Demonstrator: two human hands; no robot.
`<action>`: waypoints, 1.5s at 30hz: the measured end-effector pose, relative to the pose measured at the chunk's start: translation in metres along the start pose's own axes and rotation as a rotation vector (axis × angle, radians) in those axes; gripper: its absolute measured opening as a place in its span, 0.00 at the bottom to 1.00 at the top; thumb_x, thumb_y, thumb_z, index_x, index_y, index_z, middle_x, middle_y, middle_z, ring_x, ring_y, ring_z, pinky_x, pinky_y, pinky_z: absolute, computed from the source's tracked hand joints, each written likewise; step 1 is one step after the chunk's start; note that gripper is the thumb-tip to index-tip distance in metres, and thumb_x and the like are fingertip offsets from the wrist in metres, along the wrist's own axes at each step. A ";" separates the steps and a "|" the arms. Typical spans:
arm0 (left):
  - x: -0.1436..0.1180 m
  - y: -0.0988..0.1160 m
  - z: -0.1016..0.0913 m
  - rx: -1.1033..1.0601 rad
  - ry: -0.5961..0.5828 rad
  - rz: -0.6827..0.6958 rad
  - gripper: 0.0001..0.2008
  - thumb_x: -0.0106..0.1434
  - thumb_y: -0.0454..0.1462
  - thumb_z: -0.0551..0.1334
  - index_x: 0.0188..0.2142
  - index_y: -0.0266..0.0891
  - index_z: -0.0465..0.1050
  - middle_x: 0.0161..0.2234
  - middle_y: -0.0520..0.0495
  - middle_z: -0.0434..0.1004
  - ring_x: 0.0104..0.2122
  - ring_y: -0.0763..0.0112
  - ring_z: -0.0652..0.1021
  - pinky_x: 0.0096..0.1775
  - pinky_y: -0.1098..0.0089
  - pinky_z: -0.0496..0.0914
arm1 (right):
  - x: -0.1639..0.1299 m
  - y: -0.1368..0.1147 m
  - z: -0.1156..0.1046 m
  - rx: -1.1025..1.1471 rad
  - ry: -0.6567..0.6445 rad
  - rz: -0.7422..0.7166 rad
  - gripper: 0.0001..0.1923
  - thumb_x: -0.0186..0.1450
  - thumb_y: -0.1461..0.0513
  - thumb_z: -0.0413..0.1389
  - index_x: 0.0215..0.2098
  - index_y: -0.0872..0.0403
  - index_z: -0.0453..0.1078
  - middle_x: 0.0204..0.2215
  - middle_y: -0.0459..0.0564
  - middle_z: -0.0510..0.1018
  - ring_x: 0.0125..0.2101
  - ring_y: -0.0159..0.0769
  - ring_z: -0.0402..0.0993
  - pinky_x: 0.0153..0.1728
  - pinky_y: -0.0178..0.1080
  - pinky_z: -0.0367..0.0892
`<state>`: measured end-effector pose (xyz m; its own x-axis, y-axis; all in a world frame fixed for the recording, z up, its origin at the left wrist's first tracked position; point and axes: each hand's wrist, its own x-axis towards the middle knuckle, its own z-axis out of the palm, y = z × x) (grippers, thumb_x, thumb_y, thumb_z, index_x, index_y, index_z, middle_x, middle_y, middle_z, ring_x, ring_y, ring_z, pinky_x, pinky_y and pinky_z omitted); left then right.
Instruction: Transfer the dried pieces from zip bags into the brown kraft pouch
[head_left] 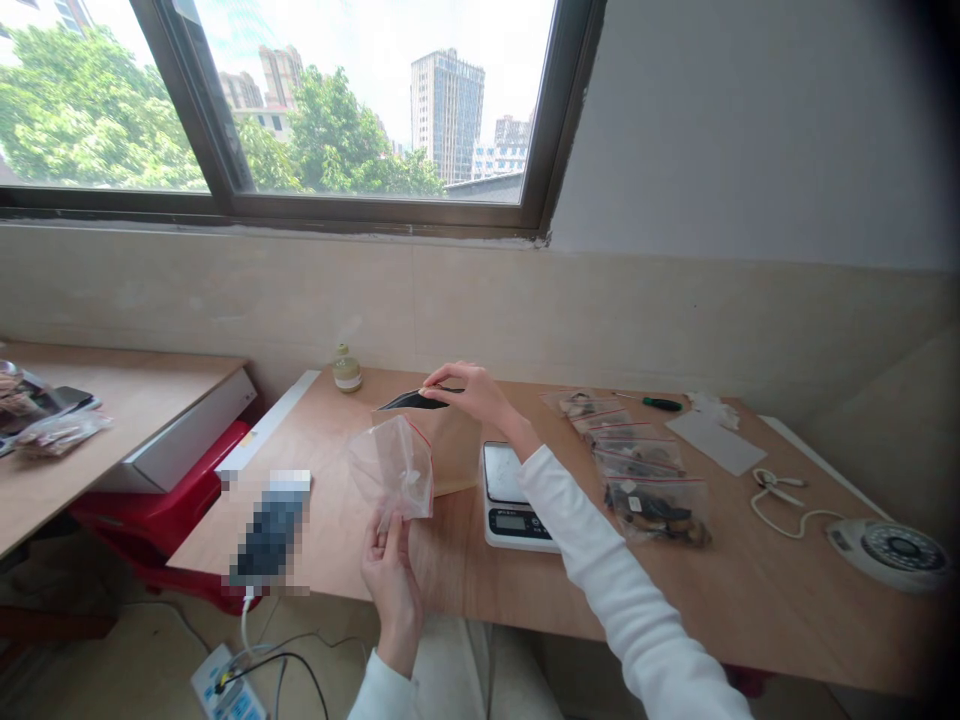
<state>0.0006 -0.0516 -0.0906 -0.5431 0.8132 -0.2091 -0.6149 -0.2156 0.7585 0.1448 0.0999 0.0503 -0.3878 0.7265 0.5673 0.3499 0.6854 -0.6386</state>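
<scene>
My left hand (395, 580) pinches the lower edge of a clear zip-lock bag (386, 465) with a red line along its side. No contents show in it. Behind it stands a brown paper bag (459, 455), its dark mouth parted at the top. My right hand (476, 393) reaches over this bag, thumb and fingers closed together on its rim. A white digital scale (517, 525) lies just right of the bag, partly hidden under my right sleeve.
Several filled zip-lock bags (652, 505), a green-handled screwdriver (662, 404), white paper (716, 443) and a round corded device (892, 550) lie to the right. To the left are a blurred phone (270, 530), a small bottle (346, 370) and a red stool (150, 520).
</scene>
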 end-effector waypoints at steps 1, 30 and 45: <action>0.000 0.000 0.000 0.002 0.002 -0.001 0.18 0.58 0.32 0.65 0.49 0.39 0.72 0.48 0.44 0.77 0.47 0.72 0.77 0.52 0.72 0.67 | 0.000 0.000 -0.001 -0.022 -0.029 0.001 0.11 0.62 0.54 0.58 0.36 0.52 0.75 0.36 0.46 0.81 0.39 0.33 0.74 0.46 0.36 0.62; -0.007 0.036 0.010 0.401 -0.580 -0.122 0.23 0.57 0.46 0.64 0.49 0.36 0.72 0.38 0.42 0.78 0.36 0.63 0.78 0.33 0.71 0.72 | -0.103 -0.033 0.033 0.156 0.251 0.510 0.20 0.68 0.47 0.44 0.45 0.53 0.64 0.31 0.49 0.75 0.30 0.35 0.72 0.33 0.37 0.67; 0.011 -0.003 -0.021 0.640 -0.496 -0.182 0.24 0.51 0.54 0.65 0.35 0.36 0.69 0.19 0.57 0.64 0.15 0.80 0.62 0.15 0.78 0.55 | -0.196 0.005 -0.006 0.491 -0.096 0.655 0.19 0.60 0.57 0.59 0.49 0.49 0.65 0.41 0.50 0.76 0.38 0.39 0.76 0.41 0.44 0.71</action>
<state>-0.0150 -0.0536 -0.1081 -0.0596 0.9819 -0.1800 -0.1437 0.1700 0.9749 0.2281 -0.0391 -0.0610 -0.3135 0.9491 -0.0320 0.1268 0.0085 -0.9919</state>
